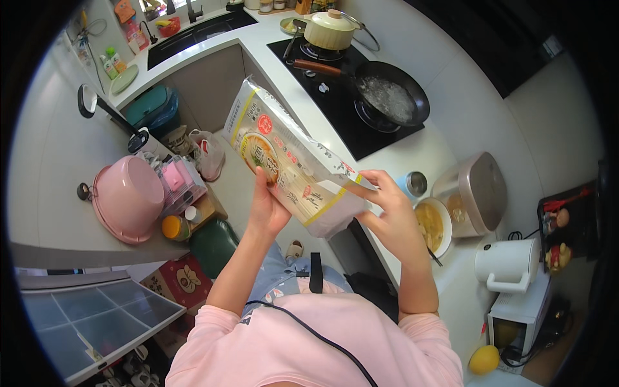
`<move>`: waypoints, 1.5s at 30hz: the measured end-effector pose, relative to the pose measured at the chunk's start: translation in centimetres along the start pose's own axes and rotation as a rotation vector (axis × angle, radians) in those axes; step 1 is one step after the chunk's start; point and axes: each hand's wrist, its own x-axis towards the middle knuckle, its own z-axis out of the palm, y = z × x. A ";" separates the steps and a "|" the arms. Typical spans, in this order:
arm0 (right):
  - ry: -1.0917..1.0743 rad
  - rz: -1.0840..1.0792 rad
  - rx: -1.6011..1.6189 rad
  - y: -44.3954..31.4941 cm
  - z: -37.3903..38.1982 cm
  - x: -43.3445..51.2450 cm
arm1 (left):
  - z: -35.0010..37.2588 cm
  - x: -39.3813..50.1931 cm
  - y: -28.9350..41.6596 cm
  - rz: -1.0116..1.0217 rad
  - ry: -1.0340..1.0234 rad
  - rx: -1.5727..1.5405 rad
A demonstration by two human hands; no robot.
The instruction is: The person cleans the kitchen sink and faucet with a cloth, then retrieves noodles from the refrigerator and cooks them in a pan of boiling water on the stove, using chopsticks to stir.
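Observation:
In front of my body, both hands hold a large plastic packet of dried noodles [295, 174]. My left hand [271, 208] grips its lower left edge, thumb on the printed face. At the packet's right end, the fingers of my right hand [387, 208] pinch the crinkled plastic. Beyond the packet, a black wok [420, 92] with bubbling water sits on the near burner of the gas hob [338, 118]. A cream lidded pot [329, 34] stands on the far burner. Close to my right hand are an open blue flask [405, 183] and a bowl of yellowish food [442, 217] with chopsticks.
Right of me on the counter are a rice cooker [476, 193], a white electric kettle [505, 263] and a yellow fruit [483, 359]. The sink [203, 38] lies at the back left. A pink basin [130, 193], bins and a plastic bag [209, 155] stand to the left.

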 end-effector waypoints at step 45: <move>0.207 0.410 -0.732 0.9 8.2 16.8 | -5.6 18.8 6.7 -0.696 -0.173 0.142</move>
